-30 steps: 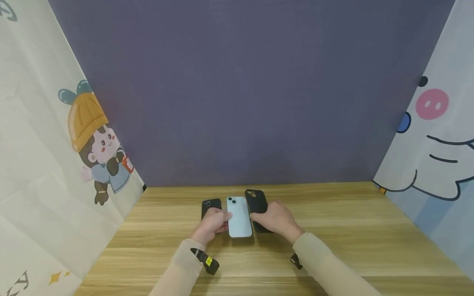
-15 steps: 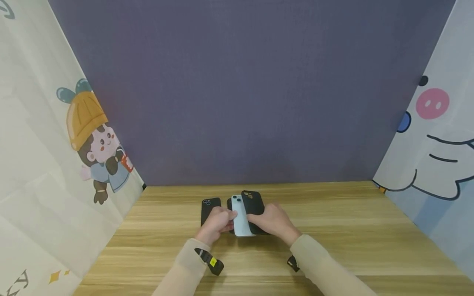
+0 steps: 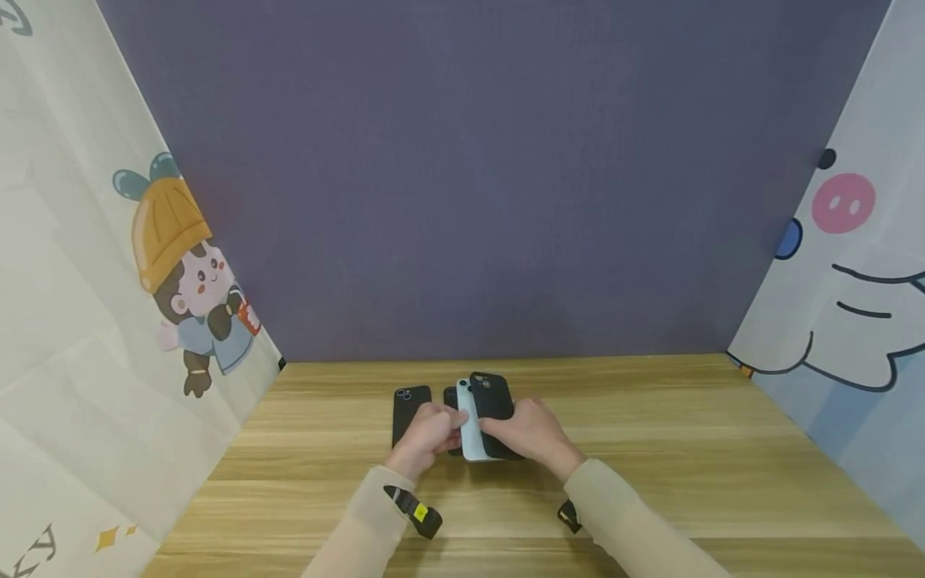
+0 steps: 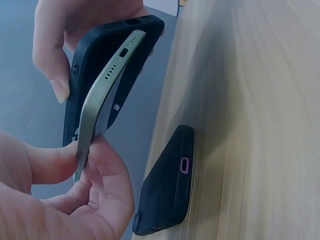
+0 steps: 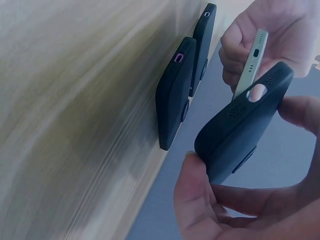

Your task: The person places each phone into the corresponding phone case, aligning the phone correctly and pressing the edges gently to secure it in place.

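My left hand (image 3: 426,433) pinches a pale smartphone (image 3: 471,437) by its left edge, between thumb and curled fingers. Gripped in my right hand (image 3: 538,433) is a black phone case (image 3: 493,411) with a camera cutout. The case overlaps the right part of the phone's back in the head view. Seen from the left wrist, the phone (image 4: 95,100) stands at an angle with its far edge inside the open side of the case (image 4: 82,62); its near edge is outside. In the right wrist view, my right thumb and fingers hold the case (image 5: 235,130) by opposite sides.
Two phones in black cases lie on the wooden table (image 3: 650,449): one at the left (image 3: 410,409), partly behind my left hand, and another (image 3: 451,397) mostly hidden beneath the pale phone. A dark panel (image 3: 477,201) stands behind, with printed cloths at both sides.
My left hand has carried the pale phone rightward, and the case has come slightly left over it. The middle black-cased phone has come into sight behind the pale phone.
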Available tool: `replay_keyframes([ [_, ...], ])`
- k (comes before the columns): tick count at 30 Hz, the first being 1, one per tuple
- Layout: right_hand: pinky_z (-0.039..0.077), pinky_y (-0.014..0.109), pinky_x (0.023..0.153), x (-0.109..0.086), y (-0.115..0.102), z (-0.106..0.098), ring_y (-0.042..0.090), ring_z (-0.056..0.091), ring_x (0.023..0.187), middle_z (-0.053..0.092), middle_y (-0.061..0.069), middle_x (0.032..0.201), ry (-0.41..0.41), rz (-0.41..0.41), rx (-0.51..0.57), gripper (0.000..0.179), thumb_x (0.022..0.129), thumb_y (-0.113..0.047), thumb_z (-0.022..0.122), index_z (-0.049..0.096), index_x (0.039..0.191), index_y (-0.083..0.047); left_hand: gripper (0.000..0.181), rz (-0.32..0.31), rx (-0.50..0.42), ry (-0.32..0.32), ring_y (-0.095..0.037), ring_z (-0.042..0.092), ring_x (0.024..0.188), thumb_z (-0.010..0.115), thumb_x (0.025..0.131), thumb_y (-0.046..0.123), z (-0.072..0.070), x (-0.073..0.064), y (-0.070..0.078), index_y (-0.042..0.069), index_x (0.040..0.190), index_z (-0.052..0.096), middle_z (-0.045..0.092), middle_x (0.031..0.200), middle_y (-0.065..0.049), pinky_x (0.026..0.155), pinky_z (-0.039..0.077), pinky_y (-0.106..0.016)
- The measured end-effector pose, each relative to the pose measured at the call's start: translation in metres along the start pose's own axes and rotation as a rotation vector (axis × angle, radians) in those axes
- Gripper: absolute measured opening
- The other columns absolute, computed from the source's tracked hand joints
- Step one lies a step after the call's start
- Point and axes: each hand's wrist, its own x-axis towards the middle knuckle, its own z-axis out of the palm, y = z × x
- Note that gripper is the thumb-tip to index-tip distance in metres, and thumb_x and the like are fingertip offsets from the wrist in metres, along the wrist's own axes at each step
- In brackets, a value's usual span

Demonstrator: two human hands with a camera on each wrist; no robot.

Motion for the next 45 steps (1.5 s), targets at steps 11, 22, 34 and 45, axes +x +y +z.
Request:
replay_keyframes([
  [11, 0.048, 0.033, 0.056, -0.004, -0.001, 0.0, 0.018, 0.059, 0.065, 0.065, 0.003, 0.076, -0.02, -0.055, 0.051, 0.049, 0.08, -0.052, 0.077, 0.068, 0.087, -0.004, 0.023, 0.023, -0.014, -0.023, -0.018, 0.066, 0.084, 0.058, 0.101, 0.011, 0.003, 0.0, 0.0, -0.01, 0.108, 0.064, 0.067, 0.096, -0.011, 0.08, 0.058, -0.034],
  [22, 0.058, 0.04, 0.058, 0.005, 0.014, -0.004, 0.021, 0.065, 0.067, 0.069, 0.014, 0.092, -0.053, 0.034, 0.251, 0.04, 0.098, -0.022, 0.066, 0.064, 0.118, 0.012, 0.023, 0.028, -0.028, -0.03, -0.018, 0.07, 0.082, 0.057, 0.101, 0.009, 0.004, -0.002, 0.0, -0.012, 0.107, 0.064, 0.072, 0.093, -0.013, 0.079, 0.059, -0.036],
  [34, 0.051, 0.026, 0.054, 0.014, 0.036, -0.01, 0.014, 0.054, 0.06, 0.057, 0.005, 0.071, -0.222, 0.1, 0.661, 0.026, 0.099, -0.011, 0.06, 0.064, 0.113, 0.011, 0.025, 0.037, -0.064, -0.029, -0.016, 0.065, 0.083, 0.051, 0.101, 0.003, 0.005, -0.003, -0.001, -0.015, 0.117, 0.06, 0.066, 0.1, -0.012, 0.083, 0.058, -0.036],
  [45, 0.053, 0.029, 0.061, 0.017, 0.043, -0.012, 0.016, 0.058, 0.066, 0.061, 0.005, 0.074, -0.294, 0.126, 0.802, 0.014, 0.096, -0.012, 0.064, 0.064, 0.097, 0.001, 0.027, 0.041, -0.112, -0.086, -0.016, 0.066, 0.083, 0.051, 0.104, 0.008, 0.002, 0.0, -0.001, -0.013, 0.118, 0.062, 0.067, 0.096, -0.009, 0.084, 0.057, -0.035],
])
